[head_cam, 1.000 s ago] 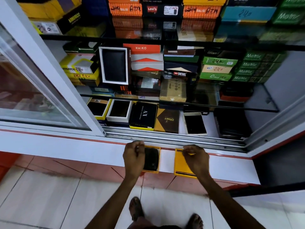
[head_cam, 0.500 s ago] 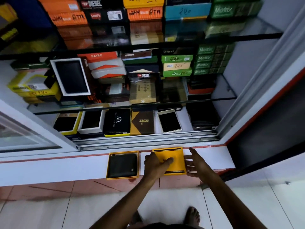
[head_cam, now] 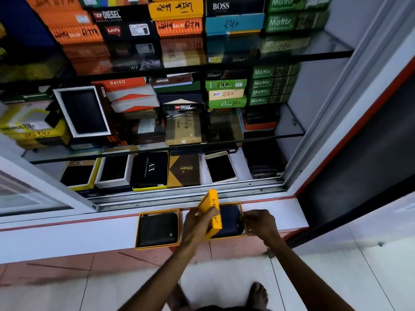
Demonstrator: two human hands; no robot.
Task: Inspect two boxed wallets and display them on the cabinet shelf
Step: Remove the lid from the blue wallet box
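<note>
I see the left hand point(head_cam: 198, 223) gripping a yellow cardboard lid point(head_cam: 213, 213), tilted up off the right open yellow box point(head_cam: 243, 231) with its dark blue wallet point(head_cam: 231, 221). The right hand point(head_cam: 260, 223) pinches that box's edge. The left open box point(head_cam: 158, 230), black wallet inside, lies beside it on the white ledge point(head_cam: 89, 239). Shelf labels: DIESEL, BOSS, Motrix, HAIKO, A|X.

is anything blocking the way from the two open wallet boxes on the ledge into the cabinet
Nothing visible does. The sliding door is pushed left, leaving the opening behind both boxes clear. The bottom shelf is crowded, with a bare strip on the right.
</note>
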